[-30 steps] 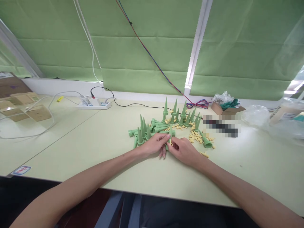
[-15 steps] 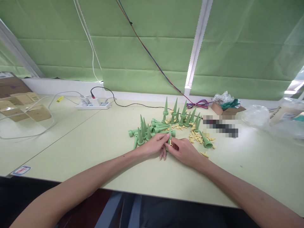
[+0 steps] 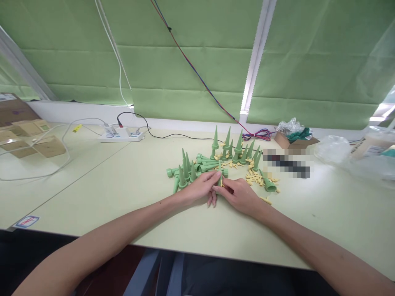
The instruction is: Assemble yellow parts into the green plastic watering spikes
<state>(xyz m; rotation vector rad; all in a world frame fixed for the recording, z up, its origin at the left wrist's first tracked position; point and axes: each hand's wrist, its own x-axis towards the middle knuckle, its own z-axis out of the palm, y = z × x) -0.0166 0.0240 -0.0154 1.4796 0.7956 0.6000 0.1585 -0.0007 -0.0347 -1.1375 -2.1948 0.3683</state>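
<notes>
Both hands meet over the pale table, in front of a group of green plastic cones. My left hand (image 3: pixel 206 184) is closed around a green spike (image 3: pixel 220 167), whose tip points up between the hands. A small yellow piece (image 3: pixel 222 185) shows at the spike's side. My right hand (image 3: pixel 237 193) is closed at that piece, with thumb and fingers pressed against the spike; its grip is partly hidden. Upright green cones (image 3: pixel 182 177) and lying ones stand just left and behind. More cones (image 3: pixel 238 148) stand behind, and loose yellow pieces (image 3: pixel 254 178) lie to the right.
A white power strip (image 3: pixel 121 137) with cables sits at the back left of the table (image 3: pixel 101 181). Brown boxes (image 3: pixel 49 146) are at far left. An open carton (image 3: pixel 298 143), plastic bags (image 3: pixel 333 150) and a blurred dark object (image 3: pixel 286 163) are at right.
The spike between my hands has tilted slightly, and my right thumb and fingers have shifted a little around the yellow piece. The objects on the table look unmoved.
</notes>
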